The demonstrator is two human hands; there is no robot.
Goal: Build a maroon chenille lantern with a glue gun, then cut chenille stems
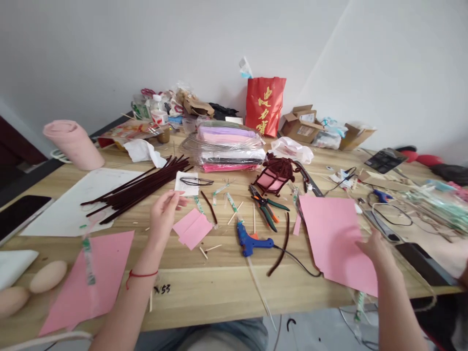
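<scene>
Two hands work among pink paper pieces on a crowded wooden table.

The right hand [375, 246] lies flat, fingers loosely open, on the big pink sheet [336, 239] near the front edge of the table [219, 287], probably to keep it from sliding; it grips nothing. The left hand [164, 209] is half closed above the table middle, fingertips near a small white card [186, 183], but I cannot tell if it holds something. Just beside it lie small pink pieces [192, 228]. A blue glue gun [250, 241] and pliers [266, 204] stay close between the hands, easy to reach. Dark fuzzy wires [139, 187] lie toward the left, another pink sheet [91, 282] at the front left corner.
</scene>
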